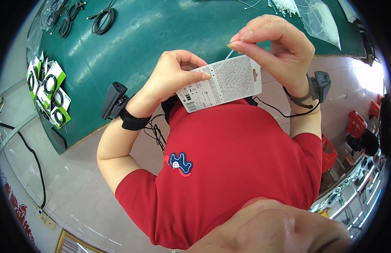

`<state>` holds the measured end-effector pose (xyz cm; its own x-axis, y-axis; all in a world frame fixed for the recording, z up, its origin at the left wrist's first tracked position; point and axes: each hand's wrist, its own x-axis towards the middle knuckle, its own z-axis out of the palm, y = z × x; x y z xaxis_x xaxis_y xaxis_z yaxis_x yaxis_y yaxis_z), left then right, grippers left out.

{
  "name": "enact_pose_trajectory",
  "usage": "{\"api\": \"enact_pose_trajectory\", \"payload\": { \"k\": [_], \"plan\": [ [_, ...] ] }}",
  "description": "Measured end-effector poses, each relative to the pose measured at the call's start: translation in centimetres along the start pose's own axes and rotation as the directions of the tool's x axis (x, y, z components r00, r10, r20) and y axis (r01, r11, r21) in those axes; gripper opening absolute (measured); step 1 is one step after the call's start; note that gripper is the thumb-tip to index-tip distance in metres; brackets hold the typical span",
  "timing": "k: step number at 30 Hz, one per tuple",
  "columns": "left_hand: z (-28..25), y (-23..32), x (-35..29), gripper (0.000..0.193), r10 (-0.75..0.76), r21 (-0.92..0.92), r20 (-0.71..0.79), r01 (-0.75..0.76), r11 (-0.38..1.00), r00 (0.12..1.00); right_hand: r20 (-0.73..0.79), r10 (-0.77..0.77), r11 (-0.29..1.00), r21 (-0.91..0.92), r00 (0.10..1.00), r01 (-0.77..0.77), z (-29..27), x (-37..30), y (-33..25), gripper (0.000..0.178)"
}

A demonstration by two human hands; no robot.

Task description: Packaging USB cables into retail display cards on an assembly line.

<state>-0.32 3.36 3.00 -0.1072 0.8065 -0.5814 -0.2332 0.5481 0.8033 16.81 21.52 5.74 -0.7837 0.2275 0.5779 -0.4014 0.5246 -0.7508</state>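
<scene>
The white backing card [224,83] lies tilted before the chest, its long axis rising rightward, the left hand [174,76] pinching its left edge while the right hand [277,46] pinches a thin white tie [229,54] just above its top edge

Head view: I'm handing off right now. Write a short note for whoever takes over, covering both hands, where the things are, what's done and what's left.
Left hand: grip on the left edge of the white card, held up at chest height.
Right hand: pinching a thin white tie at the card's top edge.
Finished packs are stacked at the left end of the green table; loose ties and black cables lie at the far side.
Done: some packs stacked.
Left: this card looks unfinished, with the tie not visibly fastened.
</scene>
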Motion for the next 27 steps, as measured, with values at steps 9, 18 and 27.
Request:
{"api": "enact_pose_trajectory", "payload": {
  "k": [9, 18, 27],
  "plan": [
    [0.2, 0.2, 0.1, 0.027, -0.013, 0.033, 0.0, 0.013, 0.999, 1.0, 0.013, 0.087, 0.996, 0.0, 0.996, -0.087, 0.1, -0.4, 1.2, 0.019],
    [0.2, 0.3, 0.1, 0.026, -0.038, 0.037, -0.006, 0.038, 0.999, 0.999, 0.04, 0.046, 0.995, -0.086, 0.998, -0.043, -0.1, -0.1, 1.3, 0.017],
    [-0.1, -0.1, 0.4, 0.029, -0.037, 0.064, 0.017, 0.036, 0.997, 0.999, 0.022, 0.045, 0.997, -0.06, 0.999, -0.044, 0.3, -0.1, 1.4, 0.017]
  ]
}}
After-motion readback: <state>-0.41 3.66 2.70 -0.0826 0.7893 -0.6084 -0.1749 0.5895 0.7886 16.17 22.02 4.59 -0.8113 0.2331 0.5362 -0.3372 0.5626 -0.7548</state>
